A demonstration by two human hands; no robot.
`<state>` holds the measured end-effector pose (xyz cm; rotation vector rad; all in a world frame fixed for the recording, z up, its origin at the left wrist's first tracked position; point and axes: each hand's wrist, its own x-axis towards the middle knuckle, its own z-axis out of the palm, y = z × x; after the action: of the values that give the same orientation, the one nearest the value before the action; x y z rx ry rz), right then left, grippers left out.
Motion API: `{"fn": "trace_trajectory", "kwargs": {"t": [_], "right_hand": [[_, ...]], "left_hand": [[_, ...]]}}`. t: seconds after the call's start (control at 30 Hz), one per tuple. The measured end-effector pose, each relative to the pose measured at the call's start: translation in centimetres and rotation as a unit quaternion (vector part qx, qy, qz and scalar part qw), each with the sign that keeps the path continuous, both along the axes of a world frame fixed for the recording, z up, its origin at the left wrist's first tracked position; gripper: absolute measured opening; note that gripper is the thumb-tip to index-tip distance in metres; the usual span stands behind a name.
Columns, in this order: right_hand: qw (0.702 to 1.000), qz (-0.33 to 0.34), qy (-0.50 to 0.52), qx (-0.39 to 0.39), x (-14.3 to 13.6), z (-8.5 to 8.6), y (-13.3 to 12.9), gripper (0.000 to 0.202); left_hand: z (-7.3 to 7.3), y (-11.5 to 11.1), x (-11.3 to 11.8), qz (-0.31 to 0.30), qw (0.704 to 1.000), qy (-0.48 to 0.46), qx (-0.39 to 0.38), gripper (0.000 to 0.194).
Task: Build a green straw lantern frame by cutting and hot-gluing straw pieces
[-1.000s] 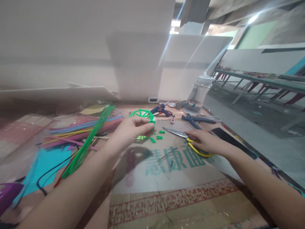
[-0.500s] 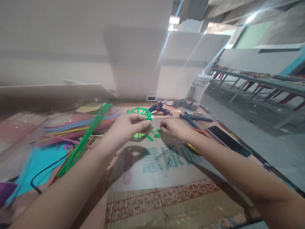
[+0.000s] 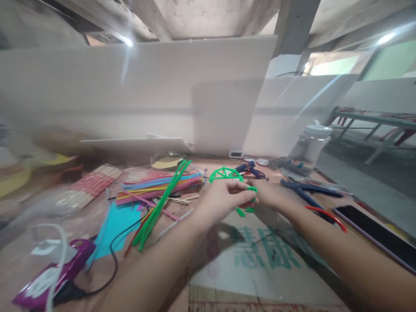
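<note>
fingers of the left hand (image 3: pixel 224 197) clamp a green piece (image 3: pixel 252 189) right of the frame (image 3: pixel 226 178): likely light, soft, best pinched by one end; right hand (image 3: pixel 265 195) farther right, can't tell its grip!

The green piece (image 3: pixel 252 189) looks matt, the bottle (image 3: pixel 310 149) clear plastic, the phone (image 3: pixel 375 235) glossy.

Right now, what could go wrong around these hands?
The green piece pinched in the left hand is small and could slip.
Loose green pieces lie near that hand; a brush might scatter them.
The blue glue gun sits just beyond both hands; if it's hot, a careless reach could burn.
</note>
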<state>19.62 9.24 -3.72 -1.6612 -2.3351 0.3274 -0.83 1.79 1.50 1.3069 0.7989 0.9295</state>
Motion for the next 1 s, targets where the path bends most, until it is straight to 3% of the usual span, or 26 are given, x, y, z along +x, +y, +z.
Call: {"fn": "trace_trajectory", "kwargs": {"t": [0.07, 0.13, 0.27, 0.4, 0.53, 0.7, 0.87, 1.0], "right_hand": [[1.000, -0.018, 0.019, 0.007, 1.7, 0.4, -0.1, 0.009], [0.986, -0.062, 0.152, -0.031, 3.4, 0.9, -0.2, 0.019], [0.942, -0.111, 0.318, -0.001, 5.0, 2.5, -1.1, 0.033], [0.908, -0.116, 0.403, -0.016, 3.4, 5.1, -3.0, 0.039], [0.883, -0.043, 0.463, -0.060, 0.4, 6.4, -5.7, 0.046], [0.847, 0.051, 0.529, -0.027, -2.6, 5.0, -7.9, 0.034], [0.778, 0.036, 0.623, -0.075, -3.1, 3.3, -8.2, 0.028], [0.763, 0.016, 0.635, -0.118, -2.8, 2.9, -8.3, 0.031]], "left_hand": [[0.0, 0.2, -0.2, -0.005, 1.000, -0.019, -0.007, 0.011], [0.2, 0.3, -0.3, -0.014, 0.999, -0.027, -0.011, 0.015], [0.9, 0.3, -0.6, -0.003, 0.999, -0.043, -0.011, 0.017], [1.3, 0.4, -1.1, 0.011, 0.999, -0.032, 0.006, 0.009], [1.1, 0.7, -1.5, 0.022, 0.999, -0.039, 0.012, 0.009], [0.5, 0.8, -1.2, 0.049, 0.997, 0.013, 0.059, 0.018], [-0.1, 0.5, -0.5, 0.055, 0.995, 0.059, 0.050, 0.027], [-0.6, 0.5, -0.2, 0.057, 0.995, 0.065, 0.044, 0.036]]}}
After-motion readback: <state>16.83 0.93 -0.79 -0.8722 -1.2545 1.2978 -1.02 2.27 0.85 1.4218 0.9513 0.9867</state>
